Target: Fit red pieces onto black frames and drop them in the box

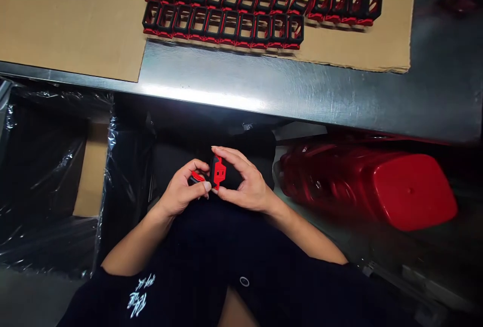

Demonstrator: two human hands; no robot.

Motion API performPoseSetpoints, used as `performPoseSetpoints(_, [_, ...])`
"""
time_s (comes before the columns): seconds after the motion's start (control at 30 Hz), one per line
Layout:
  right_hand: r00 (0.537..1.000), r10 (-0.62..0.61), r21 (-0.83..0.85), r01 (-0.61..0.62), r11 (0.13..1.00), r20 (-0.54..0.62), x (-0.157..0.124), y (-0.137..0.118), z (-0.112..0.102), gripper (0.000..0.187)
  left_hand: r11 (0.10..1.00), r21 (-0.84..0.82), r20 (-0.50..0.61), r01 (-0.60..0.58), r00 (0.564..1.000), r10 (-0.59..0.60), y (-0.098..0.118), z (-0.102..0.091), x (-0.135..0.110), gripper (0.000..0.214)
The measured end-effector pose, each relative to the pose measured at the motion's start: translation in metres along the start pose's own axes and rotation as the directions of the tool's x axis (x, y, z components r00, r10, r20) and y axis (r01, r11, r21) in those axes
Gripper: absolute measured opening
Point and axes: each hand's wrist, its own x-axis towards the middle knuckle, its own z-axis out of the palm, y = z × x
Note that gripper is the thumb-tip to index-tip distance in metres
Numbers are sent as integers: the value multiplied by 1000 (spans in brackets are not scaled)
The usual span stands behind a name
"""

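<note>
Both hands meet over my lap, below the table edge. My right hand (245,183) pinches a small red and black plastic part (218,171) between thumb and fingers, held upright. My left hand (184,188) is curled around another small red and black piece (196,178), which touches the first part's left side. Two rows of several finished black frames with red bases (226,25) stand on a cardboard sheet (75,15) on the steel table (264,85), well beyond both hands.
A stack of red plastic stools (377,186) lies on its side under the table at the right. At the left a cardboard box lined with black plastic film (49,176) stands on the floor.
</note>
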Motion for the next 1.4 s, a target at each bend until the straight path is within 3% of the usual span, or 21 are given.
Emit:
performPoseSetpoints(0.23, [999,-53,-12,53,999,-11,0,-3,-1,78,980,195,-17,-23,999,27,6,8,-6,41])
performPoseSetpoints(0.33, [995,83,144,-75,987,-51,-3,-6,-11,65,932,347,-43,-108,990,131,8,7,-7,39])
performPoseSetpoints(0.43, [928,373,421,-338,842,0,-6,-8,-20,29,791,565,-17,-235,955,296,8,4,-7,38])
performPoseSetpoints(0.53, [838,505,550,-526,649,205,-5,-13,-20,29,580,711,124,-398,882,454,5,-1,-5,39])
performPoseSetpoints(0.6, [824,519,572,-544,614,228,-3,-18,-16,29,462,730,225,-504,815,533,5,-5,-2,39])
performPoseSetpoints(0.67, [836,517,567,-520,639,184,-1,-22,-11,26,393,727,270,-562,761,590,6,-8,0,40])
performPoseSetpoints(0.73, [863,489,519,-477,709,125,-1,-23,-8,22,388,739,245,-551,756,607,7,-11,2,42])
performPoseSetpoints(0.8, [913,403,421,-390,819,61,-2,-22,-6,16,465,744,158,-480,803,575,7,-14,3,38])
performPoseSetpoints(0.9, [978,205,259,-192,947,-26,-4,-17,-2,8,681,622,1,-386,870,493,-1,-16,1,33])
performPoseSetpoints(1.0, [996,41,141,-30,990,-76,-5,-13,1,7,772,491,-43,-404,874,484,-12,-14,-1,50])
performPoseSetpoints(1.23, [992,-104,27,106,994,-67,-3,-8,3,7,686,509,58,-521,815,576,-19,-3,-1,80])
performPoseSetpoints(1.4, [990,-129,15,130,991,-54,-3,-7,7,7,590,520,122,-618,737,665,-20,1,4,85])
